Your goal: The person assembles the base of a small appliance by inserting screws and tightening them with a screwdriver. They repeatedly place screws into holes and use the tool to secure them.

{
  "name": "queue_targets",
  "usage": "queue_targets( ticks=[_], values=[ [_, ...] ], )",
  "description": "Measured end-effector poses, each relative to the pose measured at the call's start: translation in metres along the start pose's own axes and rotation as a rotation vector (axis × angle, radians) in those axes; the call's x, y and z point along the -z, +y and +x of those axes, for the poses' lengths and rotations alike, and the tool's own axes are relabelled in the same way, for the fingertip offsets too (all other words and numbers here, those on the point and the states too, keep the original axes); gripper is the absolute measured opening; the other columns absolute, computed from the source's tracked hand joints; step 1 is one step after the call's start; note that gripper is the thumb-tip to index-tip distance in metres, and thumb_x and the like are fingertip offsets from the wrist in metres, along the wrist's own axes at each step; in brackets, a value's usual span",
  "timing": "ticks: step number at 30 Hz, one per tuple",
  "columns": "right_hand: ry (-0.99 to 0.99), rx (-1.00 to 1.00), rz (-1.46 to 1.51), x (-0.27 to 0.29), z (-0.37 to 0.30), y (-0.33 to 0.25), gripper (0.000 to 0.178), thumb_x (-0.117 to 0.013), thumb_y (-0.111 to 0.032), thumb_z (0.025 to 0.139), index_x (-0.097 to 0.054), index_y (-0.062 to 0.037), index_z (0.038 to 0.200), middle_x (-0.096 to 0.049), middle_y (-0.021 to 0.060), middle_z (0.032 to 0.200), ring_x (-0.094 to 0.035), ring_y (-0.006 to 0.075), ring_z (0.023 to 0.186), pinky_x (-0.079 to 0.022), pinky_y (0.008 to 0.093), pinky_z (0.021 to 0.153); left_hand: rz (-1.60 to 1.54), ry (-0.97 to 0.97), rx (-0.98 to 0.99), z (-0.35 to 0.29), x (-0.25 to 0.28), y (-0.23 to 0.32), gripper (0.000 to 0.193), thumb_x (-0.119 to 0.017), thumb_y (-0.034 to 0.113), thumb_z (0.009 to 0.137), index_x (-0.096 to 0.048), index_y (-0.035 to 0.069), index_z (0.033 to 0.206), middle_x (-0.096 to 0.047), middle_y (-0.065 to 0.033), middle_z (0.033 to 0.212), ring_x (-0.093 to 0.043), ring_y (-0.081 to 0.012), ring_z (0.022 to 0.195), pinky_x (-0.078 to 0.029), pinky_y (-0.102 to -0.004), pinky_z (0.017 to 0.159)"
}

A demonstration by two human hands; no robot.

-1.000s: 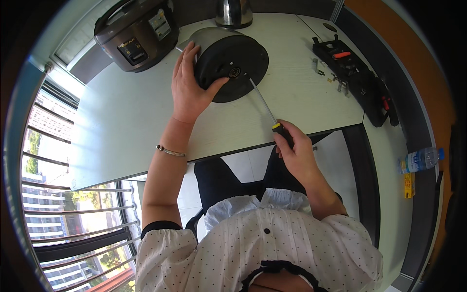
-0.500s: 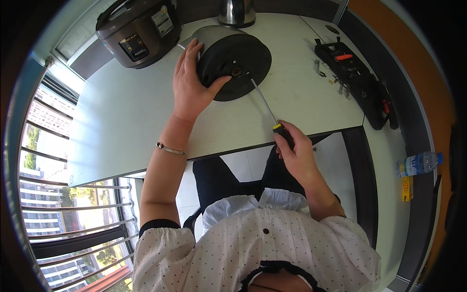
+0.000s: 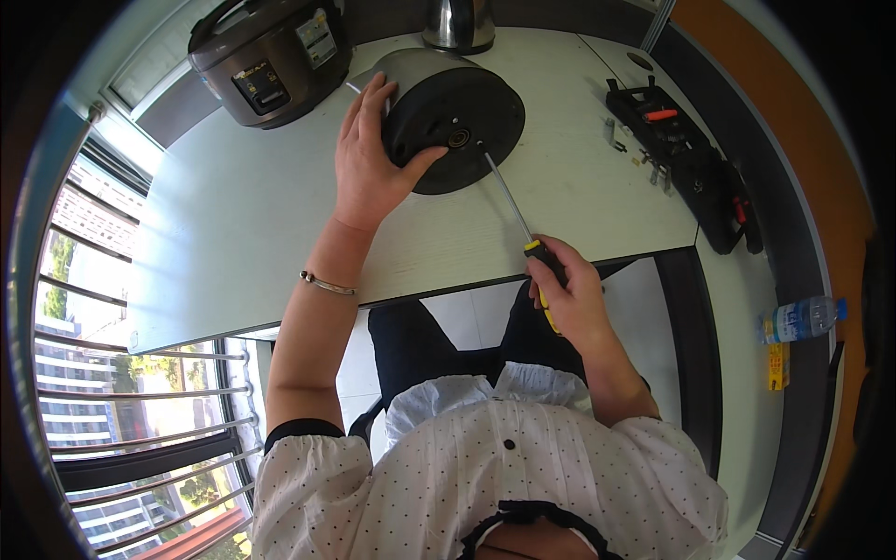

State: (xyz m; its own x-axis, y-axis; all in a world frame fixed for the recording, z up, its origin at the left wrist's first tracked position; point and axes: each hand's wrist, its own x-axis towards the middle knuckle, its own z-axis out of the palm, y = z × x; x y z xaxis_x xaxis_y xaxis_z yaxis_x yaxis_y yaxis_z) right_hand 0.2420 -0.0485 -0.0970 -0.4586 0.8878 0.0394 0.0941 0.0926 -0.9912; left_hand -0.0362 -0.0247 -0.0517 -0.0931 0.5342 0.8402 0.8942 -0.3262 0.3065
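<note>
A metal electric kettle (image 3: pixel 401 65) lies on its side on the table, its round black base (image 3: pixel 448 168) facing me. My left hand (image 3: pixel 373 173) grips it at the left, fingers along the body and thumb pressed on the base near the ring-shaped socket (image 3: pixel 458 138). In my right hand (image 3: pixel 567 280) is a screwdriver (image 3: pixel 546 257) with a black and yellow handle. Its long metal shaft slants up and left, and the tip meets the base at a small hole just right of the socket. Whether a screw sits in that hole is too small to tell.
A brown rice cooker (image 3: pixel 271 65) stands at the back left, a shiny metal vessel (image 3: pixel 459 26) behind the kettle. An open black tool case (image 3: pixel 686 154) with loose bits (image 3: pixel 658 173) lies to the right. A water bottle (image 3: pixel 805 319) and yellow box (image 3: pixel 777 366) are farther right.
More of the screwdriver's yellow handle shows below my right hand, whose grip looks slightly shifted. The tip remains at the same spot on the base, and my left hand keeps its hold.
</note>
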Motion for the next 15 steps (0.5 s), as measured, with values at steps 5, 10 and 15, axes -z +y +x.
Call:
queue_targets(
  ticks=[5,10,15],
  values=[
    [-0.044,-0.083,0.219,0.002,0.001,-0.003,0.029,-0.057,-0.009,0.093,-0.055,0.0058,0.118,-0.061,0.0082,0.080,-0.056,0.0118,0.059,-0.045,0.0254,0.050,-0.020,0.001,-0.001,0.001,0.000,0.000,0.081,-0.085,0.031,0.062,-0.046,0.002,0.127,-0.050,-0.0199,0.134,-0.050,-0.0387,0.119,-0.046,-0.0424,0.096],
    [-0.125,-0.292,0.593,0.010,0.005,-0.018,0.028,-0.058,-0.010,0.093,-0.056,0.0069,0.115,-0.061,0.0115,0.083,-0.056,0.0161,0.061,-0.046,0.0283,0.050,-0.077,-0.003,0.032,0.000,0.002,0.002,0.080,-0.086,0.030,0.061,-0.048,0.002,0.126,-0.050,-0.0194,0.134,-0.051,-0.0370,0.118,-0.047,-0.0415,0.094],
    [-0.168,-0.389,0.872,0.010,0.003,-0.025,0.027,-0.057,-0.010,0.093,-0.056,0.0078,0.114,-0.059,0.0124,0.084,-0.054,0.0168,0.064,-0.044,0.0280,0.051,-0.070,0.018,0.041,-0.002,0.000,-0.001,0.078,-0.086,0.028,0.061,-0.050,0.001,0.125,-0.050,-0.0192,0.135,-0.051,-0.0366,0.119,-0.047,-0.0409,0.094]
  ],
)
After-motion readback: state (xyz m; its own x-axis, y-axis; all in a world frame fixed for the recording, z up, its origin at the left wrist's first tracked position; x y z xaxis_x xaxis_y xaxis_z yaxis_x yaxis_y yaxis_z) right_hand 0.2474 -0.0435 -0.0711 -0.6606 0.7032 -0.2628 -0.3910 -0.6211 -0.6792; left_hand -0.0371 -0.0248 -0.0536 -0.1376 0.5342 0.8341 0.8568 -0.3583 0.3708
